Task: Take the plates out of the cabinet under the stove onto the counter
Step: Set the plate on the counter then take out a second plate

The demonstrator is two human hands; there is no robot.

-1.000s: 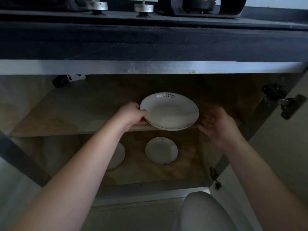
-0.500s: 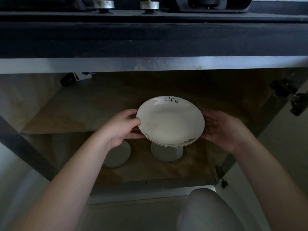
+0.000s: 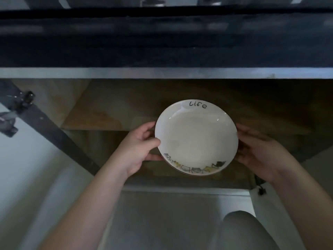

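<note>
A white plate (image 3: 196,138) with "life" written on its far rim and small drawings along its near rim is held level in front of the open cabinet. My left hand (image 3: 139,147) grips its left edge, thumb on the rim and fingers beneath. My right hand (image 3: 259,150) holds the right edge from the side and below. A second plate's rim shows just under the near edge, so this looks like a small stack. The plates lower in the cabinet are hidden behind it.
The wooden cabinet shelf (image 3: 100,112) lies behind the plate. The dark stove front and metal strip (image 3: 162,73) overhang above. The open left door with its hinge (image 3: 21,103) stands at left, a right door hinge (image 3: 261,191) at lower right. My knee (image 3: 245,231) is below.
Both hands have drawn the plate out of the cabinet toward me and lower. The view has swung right, bringing the left door into sight, and the lower plates are now covered.
</note>
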